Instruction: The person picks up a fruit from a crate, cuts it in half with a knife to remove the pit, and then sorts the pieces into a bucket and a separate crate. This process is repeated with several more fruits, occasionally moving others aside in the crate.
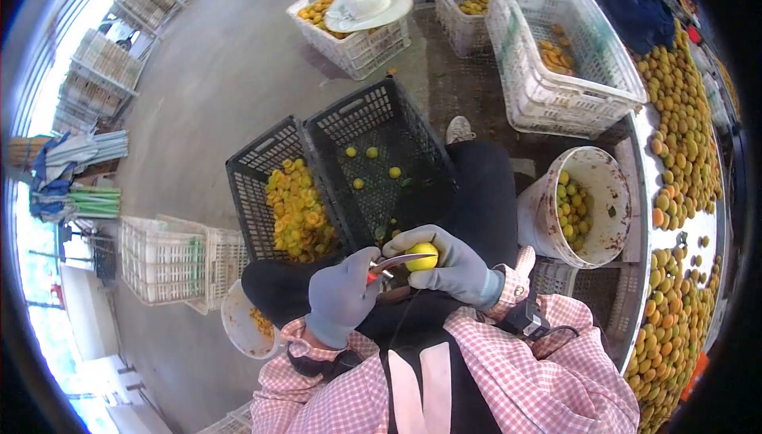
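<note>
Now, your left hand is closed round the red handle of a curved knife, and your right hand pinches a yellow fruit above your lap, the blade lying across it. Ahead, the left black crate holds heaped yellow pieces; the right black crate, a few loose fruits. Farther off, a white hat tops a white crate.

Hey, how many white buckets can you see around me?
2. One bucket stands to your right, with whole fruit inside; the other bucket is to your left, with orange pieces in it. More could be hidden behind the crates.
</note>
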Tool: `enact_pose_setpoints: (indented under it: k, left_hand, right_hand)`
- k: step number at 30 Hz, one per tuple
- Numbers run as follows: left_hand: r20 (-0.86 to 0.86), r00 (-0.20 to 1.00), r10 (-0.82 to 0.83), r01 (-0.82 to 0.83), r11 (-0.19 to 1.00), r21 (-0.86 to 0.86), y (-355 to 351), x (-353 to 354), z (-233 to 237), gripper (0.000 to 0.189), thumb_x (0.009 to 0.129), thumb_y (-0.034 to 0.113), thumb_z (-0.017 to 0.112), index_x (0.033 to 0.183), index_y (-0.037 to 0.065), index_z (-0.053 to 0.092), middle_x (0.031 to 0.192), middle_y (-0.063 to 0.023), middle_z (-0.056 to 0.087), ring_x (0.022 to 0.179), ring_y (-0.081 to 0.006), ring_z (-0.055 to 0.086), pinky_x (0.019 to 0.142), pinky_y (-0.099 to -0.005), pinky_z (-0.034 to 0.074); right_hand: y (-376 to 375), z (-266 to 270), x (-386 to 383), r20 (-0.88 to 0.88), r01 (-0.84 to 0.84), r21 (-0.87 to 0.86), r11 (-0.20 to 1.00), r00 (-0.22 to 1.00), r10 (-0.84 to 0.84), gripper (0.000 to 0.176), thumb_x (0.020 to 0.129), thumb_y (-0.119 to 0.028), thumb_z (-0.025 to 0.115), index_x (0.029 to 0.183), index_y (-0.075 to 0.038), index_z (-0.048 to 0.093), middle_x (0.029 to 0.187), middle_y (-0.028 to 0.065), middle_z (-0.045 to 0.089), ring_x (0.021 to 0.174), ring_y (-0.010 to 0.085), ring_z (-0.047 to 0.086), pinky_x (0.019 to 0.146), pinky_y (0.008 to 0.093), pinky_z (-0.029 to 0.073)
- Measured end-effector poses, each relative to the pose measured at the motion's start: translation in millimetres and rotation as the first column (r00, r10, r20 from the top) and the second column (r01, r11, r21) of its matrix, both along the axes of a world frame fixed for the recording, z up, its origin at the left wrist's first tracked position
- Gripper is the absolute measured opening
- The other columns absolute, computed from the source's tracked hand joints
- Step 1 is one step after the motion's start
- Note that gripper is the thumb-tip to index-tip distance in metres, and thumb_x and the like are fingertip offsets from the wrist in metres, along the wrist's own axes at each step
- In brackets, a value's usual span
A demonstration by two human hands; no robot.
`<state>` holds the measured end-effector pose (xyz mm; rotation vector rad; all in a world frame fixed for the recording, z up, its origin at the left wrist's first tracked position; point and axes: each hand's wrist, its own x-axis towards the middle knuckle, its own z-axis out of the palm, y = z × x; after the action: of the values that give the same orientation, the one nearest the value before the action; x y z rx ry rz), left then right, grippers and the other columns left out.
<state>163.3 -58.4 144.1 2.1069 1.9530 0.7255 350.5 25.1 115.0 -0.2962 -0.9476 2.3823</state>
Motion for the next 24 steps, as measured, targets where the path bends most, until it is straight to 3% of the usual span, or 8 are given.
enact_pose_setpoints:
  k: [6, 10, 15, 18, 20, 21, 23, 24]
  left_hand:
    - [-0.192, 0.979, 0.068, -0.062, 0.997, 0.040, -8, -6, 3, 0.049, 0.067, 0.014, 0.071, 0.114, 0.008, 0.055, 0.081, -0.0076, 0.062, 0.060, -0.0286, 0.061, 0.052, -0.0391, 0.048]
    - [-0.218, 0.968, 0.124, -0.112, 0.991, 0.068, -9, -10, -9, 0.048, 0.070, 0.014, 0.067, 0.116, 0.007, 0.053, 0.077, -0.0074, 0.060, 0.058, -0.0280, 0.060, 0.049, -0.0398, 0.047]
    - [-0.303, 0.949, 0.086, -0.174, 0.946, -0.275, -10, -12, -44, 0.040, 0.076, 0.025, 0.063, 0.113, 0.011, 0.055, 0.081, -0.0120, 0.063, 0.065, -0.0320, 0.063, 0.053, -0.0409, 0.048]
    - [0.019, 0.999, 0.048, -0.040, 0.947, -0.319, -20, -13, -62, 0.042, 0.080, 0.028, 0.067, 0.114, 0.009, 0.053, 0.085, -0.0134, 0.064, 0.066, -0.0316, 0.063, 0.055, -0.0390, 0.048]
    - [0.521, 0.847, 0.107, 0.133, 0.906, -0.401, -26, -5, -61, 0.040, 0.083, 0.033, 0.069, 0.106, 0.008, 0.049, 0.078, -0.0107, 0.064, 0.047, -0.0182, 0.055, 0.045, -0.0291, 0.043]
    - [0.521, 0.846, 0.112, 0.131, 0.905, -0.406, -26, -4, -57, 0.040, 0.083, 0.033, 0.069, 0.106, 0.008, 0.049, 0.078, -0.0107, 0.064, 0.047, -0.0182, 0.055, 0.045, -0.0291, 0.043]
    - [0.808, 0.274, 0.522, 0.410, 0.696, -0.589, -21, -5, -50, 0.036, 0.087, 0.030, 0.066, 0.109, 0.008, 0.048, 0.073, -0.0057, 0.062, 0.047, -0.0113, 0.050, 0.046, -0.0238, 0.040]
    - [0.796, 0.219, 0.564, 0.467, 0.656, -0.593, -21, -9, -46, 0.030, 0.090, 0.031, 0.062, 0.108, 0.010, 0.049, 0.075, -0.0016, 0.061, 0.049, -0.0061, 0.046, 0.046, -0.0192, 0.037]
  right_hand:
    - [0, 0, -19, -0.079, -0.001, 0.148, 0.989, 0.997, 0.012, 0.045, 0.085, -0.006, 0.066, 0.125, -0.005, 0.046, 0.131, 0.0114, 0.049, 0.112, 0.0171, 0.054, 0.094, 0.0334, 0.048]
    - [-11, 2, -30, -0.089, 0.035, -0.141, 0.989, 0.995, -0.047, 0.043, 0.085, -0.010, 0.067, 0.123, -0.004, 0.047, 0.125, 0.0109, 0.054, 0.107, 0.0181, 0.057, 0.094, 0.0338, 0.048]
    - [-23, -24, -40, 0.089, 0.180, -0.307, 0.934, 0.983, -0.161, 0.028, 0.086, -0.010, 0.065, 0.111, -0.004, 0.053, 0.112, 0.0105, 0.062, 0.100, 0.0177, 0.060, 0.090, 0.0325, 0.049]
    - [-26, -43, -40, 0.244, 0.238, -0.358, 0.903, 0.957, -0.155, 0.017, 0.087, -0.010, 0.061, 0.102, -0.004, 0.055, 0.106, 0.0107, 0.063, 0.096, 0.0172, 0.060, 0.087, 0.0316, 0.049]
    - [-24, -45, -40, 0.274, 0.232, -0.217, 0.948, 0.947, -0.169, 0.009, 0.086, -0.009, 0.060, 0.094, -0.006, 0.057, 0.095, 0.0086, 0.063, 0.101, 0.0231, 0.060, 0.093, 0.0378, 0.046]
    - [-23, -44, -40, 0.275, 0.229, -0.221, 0.948, 0.947, -0.165, 0.009, 0.086, -0.009, 0.060, 0.094, -0.006, 0.057, 0.095, 0.0086, 0.063, 0.101, 0.0231, 0.060, 0.093, 0.0378, 0.046]
    - [-19, -41, -40, 0.276, 0.183, -0.292, 0.939, 0.956, -0.101, 0.008, 0.085, -0.011, 0.060, 0.093, -0.007, 0.058, 0.092, 0.0072, 0.062, 0.101, 0.0235, 0.060, 0.094, 0.0395, 0.045]
    - [-17, -42, -40, 0.275, 0.177, -0.294, 0.939, 0.957, -0.094, 0.008, 0.085, -0.011, 0.060, 0.093, -0.007, 0.058, 0.092, 0.0072, 0.062, 0.101, 0.0235, 0.060, 0.094, 0.0395, 0.045]
